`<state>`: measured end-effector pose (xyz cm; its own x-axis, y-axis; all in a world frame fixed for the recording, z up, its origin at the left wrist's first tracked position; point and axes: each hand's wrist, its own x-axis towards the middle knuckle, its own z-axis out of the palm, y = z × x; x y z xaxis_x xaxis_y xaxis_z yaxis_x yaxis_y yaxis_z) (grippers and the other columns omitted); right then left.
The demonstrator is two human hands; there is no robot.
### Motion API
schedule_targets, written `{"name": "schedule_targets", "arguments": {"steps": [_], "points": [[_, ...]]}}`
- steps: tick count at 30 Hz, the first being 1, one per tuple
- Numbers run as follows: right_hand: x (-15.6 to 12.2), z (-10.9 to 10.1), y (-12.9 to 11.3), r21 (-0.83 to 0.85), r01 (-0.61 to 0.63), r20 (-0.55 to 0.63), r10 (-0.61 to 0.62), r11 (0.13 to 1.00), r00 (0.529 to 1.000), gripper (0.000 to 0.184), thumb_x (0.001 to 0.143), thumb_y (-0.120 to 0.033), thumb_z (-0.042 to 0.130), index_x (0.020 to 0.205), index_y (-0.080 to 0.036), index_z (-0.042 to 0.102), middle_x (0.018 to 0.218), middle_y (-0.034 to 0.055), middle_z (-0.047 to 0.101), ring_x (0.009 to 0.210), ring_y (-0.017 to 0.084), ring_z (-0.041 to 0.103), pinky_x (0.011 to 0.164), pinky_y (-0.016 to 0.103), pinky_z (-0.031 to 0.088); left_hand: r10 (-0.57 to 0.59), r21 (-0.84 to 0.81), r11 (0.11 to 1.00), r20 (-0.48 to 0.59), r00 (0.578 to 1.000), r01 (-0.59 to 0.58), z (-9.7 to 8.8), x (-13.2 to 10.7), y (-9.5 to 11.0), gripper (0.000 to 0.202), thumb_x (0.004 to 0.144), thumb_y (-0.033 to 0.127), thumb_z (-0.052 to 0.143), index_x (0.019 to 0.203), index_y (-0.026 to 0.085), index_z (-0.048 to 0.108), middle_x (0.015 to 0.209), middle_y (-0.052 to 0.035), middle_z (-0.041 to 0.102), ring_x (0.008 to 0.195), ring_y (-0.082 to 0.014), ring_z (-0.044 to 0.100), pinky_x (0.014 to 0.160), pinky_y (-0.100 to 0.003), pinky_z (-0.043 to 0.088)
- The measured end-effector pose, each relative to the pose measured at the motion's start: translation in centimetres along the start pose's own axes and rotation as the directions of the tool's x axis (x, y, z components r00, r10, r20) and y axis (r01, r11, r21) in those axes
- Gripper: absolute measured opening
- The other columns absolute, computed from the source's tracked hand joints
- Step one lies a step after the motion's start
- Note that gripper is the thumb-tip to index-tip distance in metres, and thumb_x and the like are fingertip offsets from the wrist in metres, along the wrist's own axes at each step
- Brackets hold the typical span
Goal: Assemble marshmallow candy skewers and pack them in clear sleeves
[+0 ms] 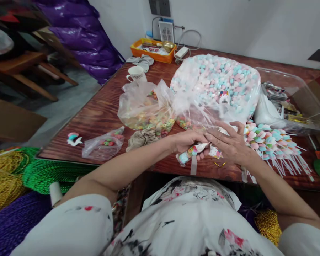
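Dark red wood-grain surface [96,117] fills the middle of the frame, its near edge beside a white floral shirt [192,206]. Just above that edge, at lower centre, the left hand [188,140] has its fingers closed around a small clear packet of pastel pieces [186,155], apparently to steady it. Loosely spread fingers of the right hand [230,142] cross the left fingertips; whether they pinch anything, I cannot tell. At right, pastel pieces on white sticks [273,142] lie heaped, sticks towards the near edge, perhaps for easy picking. Beyond, a large clear plastic bag of pink, white and blue pieces [221,76] sits presumably within reach. Farthest, upper centre, stands a shallow orange plastic tray [153,55].
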<state>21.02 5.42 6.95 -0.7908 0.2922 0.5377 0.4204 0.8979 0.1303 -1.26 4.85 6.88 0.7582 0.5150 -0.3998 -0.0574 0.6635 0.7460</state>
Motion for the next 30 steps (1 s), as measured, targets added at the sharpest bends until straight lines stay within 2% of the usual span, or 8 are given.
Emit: {"name": "schedule_targets", "arguments": {"steps": [4, 11, 16, 18, 20, 24, 27, 30], "points": [[0.4, -0.6, 0.9, 0.065, 0.118, 0.068, -0.122, 0.991, 0.99, 0.036, 0.091, -0.019, 0.056, 0.126, -0.028, 0.056, 0.102, 0.0019, 0.074, 0.114, 0.023, 0.055, 0.099, 0.048, 0.025, -0.068, -0.006, 0.998, 0.087, 0.994, 0.069, 0.0, 0.1, -0.5, 0.021, 0.073, 0.026, 0.069, 0.072, 0.006, 0.064, 0.061, -0.0085, 0.066, 0.044, -0.0136, 0.059, 0.04, -0.023, 0.05], [0.5, -0.6, 0.1, 0.182, 0.017, 0.187, -0.052, 0.983, 0.981, 0.015, 0.092, -0.021, 0.05, 0.095, -0.026, 0.065, 0.088, 0.0019, 0.072, 0.1, 0.021, 0.057, 0.096, 0.047, 0.026, -0.057, -0.026, 0.998, 0.084, 0.995, 0.059, 0.0, 0.2, -1.2, 0.028, 0.071, 0.033, 0.078, 0.08, 0.012, 0.062, 0.062, -0.0036, 0.065, 0.046, -0.0129, 0.059, 0.043, -0.023, 0.048], [0.2, 0.6, -0.6, 0.213, -0.121, 0.233, 0.07, 0.969, 0.97, 0.021, 0.087, -0.015, 0.05, 0.068, -0.02, 0.059, 0.066, 0.0016, 0.063, 0.08, 0.019, 0.054, 0.088, 0.044, 0.029, -0.027, 0.263, 0.965, 0.068, 0.997, 0.008, -0.1, 0.0, -0.3, 0.03, 0.076, 0.042, 0.071, 0.075, 0.014, 0.061, 0.058, 0.0002, 0.059, 0.044, -0.0097, 0.051, 0.046, -0.022, 0.043], [0.2, 1.2, -0.7, 0.245, -0.25, 0.328, 0.162, 0.937, 0.931, 0.023, 0.085, -0.014, 0.049, 0.065, -0.018, 0.06, 0.063, 0.0021, 0.061, 0.075, 0.018, 0.053, 0.08, 0.039, 0.031, 0.088, 0.55, 0.829, 0.045, 0.995, -0.099, -0.1, -0.1, 0.0, 0.024, 0.08, 0.037, 0.065, 0.074, 0.015, 0.062, 0.058, 0.001, 0.056, 0.049, -0.0107, 0.051, 0.05, -0.023, 0.041], [0.1, 2.0, -0.6, 0.328, -0.401, 0.444, 0.235, 0.856, 0.865, 0.025, 0.085, -0.015, 0.048, 0.064, -0.018, 0.062, 0.063, 0.0022, 0.062, 0.069, 0.016, 0.052, 0.071, 0.033, 0.032, 0.268, 0.823, 0.54, 0.032, 0.963, -0.177, 0.1, -0.1, -0.3, 0.015, 0.082, 0.027, 0.061, 0.073, 0.015, 0.063, 0.064, -0.0006, 0.057, 0.059, -0.0131, 0.053, 0.059, -0.024, 0.043], [-0.2, 3.5, -0.2, 0.501, -0.646, 0.606, 0.3, 0.576, 0.737, 0.026, 0.084, -0.018, 0.049, 0.063, -0.017, 0.063, 0.06, -0.0011, 0.058, 0.058, 0.012, 0.05, 0.059, 0.026, 0.033, 0.528, 0.996, 0.032, 0.052, 0.848, -0.081, 0.5, -0.2, -2.4, 0.015, 0.087, 0.019, 0.05, 0.085, 0.013, 0.064, 0.083, -0.0104, 0.063, 0.08, -0.0206, 0.057, 0.078, -0.031, 0.044], [-0.4, 4.1, -0.6, 0.509, -0.705, 0.64, 0.33, 0.494, 0.694, 0.026, 0.086, -0.021, 0.049, 0.064, -0.017, 0.064, 0.056, -0.0034, 0.054, 0.053, 0.011, 0.047, 0.055, 0.025, 0.031, 0.59, 0.998, -0.042, 0.055, 0.805, -0.037, 0.4, -0.4, -3.9, 0.022, 0.091, 0.024, 0.045, 0.094, 0.013, 0.065, 0.09, -0.0127, 0.064, 0.086, -0.0222, 0.057, 0.081, -0.033, 0.043], [-0.4, 3.7, -1.9, 0.396, -0.615, 0.537, 0.371, 0.682, 0.758, 0.023, 0.088, -0.02, 0.049, 0.073, -0.018, 0.067, 0.064, -0.0003, 0.062, 0.063, 0.014, 0.053, 0.062, 0.028, 0.034, 0.622, 0.993, 0.094, -0.002, 0.783, -0.073, -0.4, -0.4, -4.5, 0.021, 0.089, 0.024, 0.047, 0.085, 0.015, 0.066, 0.081, -0.0076, 0.063, 0.079, -0.0182, 0.056, 0.078, -0.029, 0.043]]}}
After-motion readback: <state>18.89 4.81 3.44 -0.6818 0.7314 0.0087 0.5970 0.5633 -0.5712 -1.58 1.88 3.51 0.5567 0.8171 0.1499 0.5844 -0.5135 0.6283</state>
